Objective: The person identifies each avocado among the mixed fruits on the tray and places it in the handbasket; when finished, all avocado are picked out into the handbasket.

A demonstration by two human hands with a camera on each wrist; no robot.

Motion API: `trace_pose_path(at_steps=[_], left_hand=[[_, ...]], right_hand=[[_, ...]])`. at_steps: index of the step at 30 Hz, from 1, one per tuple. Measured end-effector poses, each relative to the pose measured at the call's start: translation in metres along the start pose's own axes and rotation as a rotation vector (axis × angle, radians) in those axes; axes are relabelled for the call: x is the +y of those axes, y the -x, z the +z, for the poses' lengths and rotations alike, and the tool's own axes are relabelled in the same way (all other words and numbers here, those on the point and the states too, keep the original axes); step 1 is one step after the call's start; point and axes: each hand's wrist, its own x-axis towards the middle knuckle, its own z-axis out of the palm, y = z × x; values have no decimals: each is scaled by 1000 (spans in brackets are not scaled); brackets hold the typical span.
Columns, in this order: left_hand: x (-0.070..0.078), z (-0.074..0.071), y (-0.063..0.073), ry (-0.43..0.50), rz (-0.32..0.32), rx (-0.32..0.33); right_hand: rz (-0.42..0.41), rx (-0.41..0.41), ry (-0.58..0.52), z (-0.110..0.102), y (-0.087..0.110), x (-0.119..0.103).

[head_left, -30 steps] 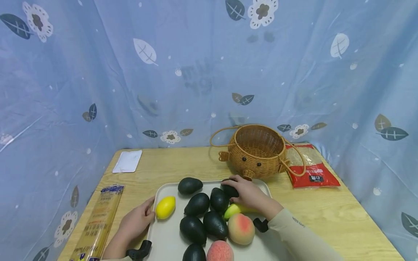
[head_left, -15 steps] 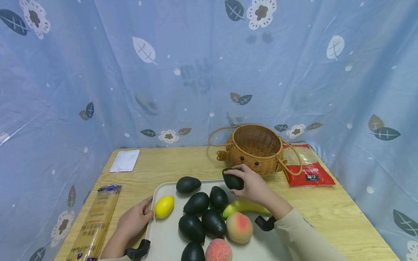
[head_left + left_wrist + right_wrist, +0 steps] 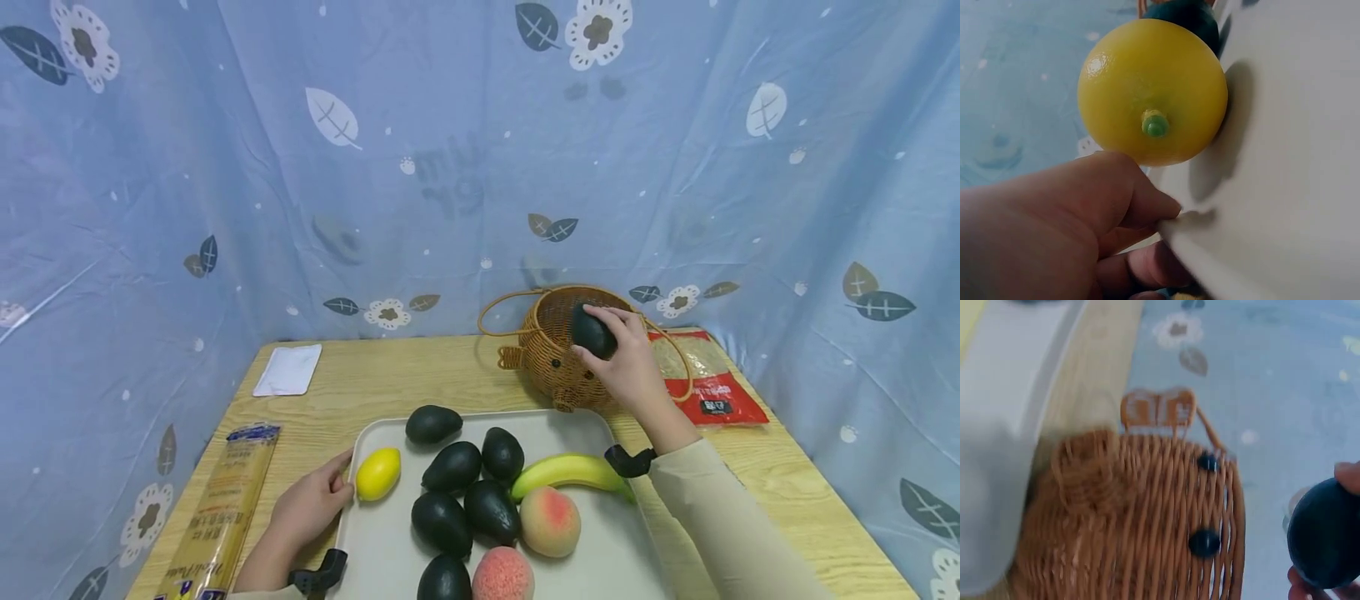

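Observation:
My right hand (image 3: 630, 360) grips a dark green avocado (image 3: 592, 332) between thumb and fingers, just over the front rim of the wicker basket (image 3: 536, 354). In the right wrist view that avocado (image 3: 1325, 534) hangs beside the basket's woven wall (image 3: 1166, 512). My left hand (image 3: 311, 502) pinches the left rim of a cream tray (image 3: 378, 554), close to a yellow lemon (image 3: 378, 474). The left wrist view shows the thumb and fingers on the tray's edge (image 3: 1210, 269), with the lemon (image 3: 1154, 94) above them. Several more avocados (image 3: 452, 467), a banana (image 3: 573, 472) and two peaches (image 3: 551, 522) lie on the tray.
Behind the tray, the basket has two raised handles. A red and clear packet (image 3: 712, 387) lies to its right. A long pasta packet (image 3: 221, 517) lies along the table's left side, and a white square (image 3: 288, 370) at the back left. A blue curtain (image 3: 435, 167) surrounds the wooden table (image 3: 390, 375).
My right hand has lifted the avocado off the tray's back right and carried it up and right to the basket's opening. My left hand has stayed on the tray rim.

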Motion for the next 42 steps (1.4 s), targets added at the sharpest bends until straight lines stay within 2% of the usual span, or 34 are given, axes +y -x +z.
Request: trace_pose_path(at_steps=[7,11,15,18,22,26,30,36,39,42], left_hand=[[-5,8,6,40,-17,-43],[-7,13,8,47,-7,-32],[-6,14,6,45,0,-22],[-6,11,2,37,0,-16],[-5,7,-1,33,10,-10],[-6,2,-1,26,4,-5],[-6,0,1,20,-5,3],[-2,0,1,24,-9,2],[-1,0,1,28,-16,3],[-1,0,0,30,-23,1]], right_hand=[[132,-58,66,-2,-9,18],[164,-89,88,0,-9,24],[159,-89,104,3,-10,28],[125,-67,124,5,-11,29],[56,3,145,8,-11,25],[-57,64,137,14,-4,11],[-187,66,114,25,14,-12],[-332,-14,60,45,49,-43],[-350,-115,27,55,67,-55],[-341,-249,2,62,84,-66]])
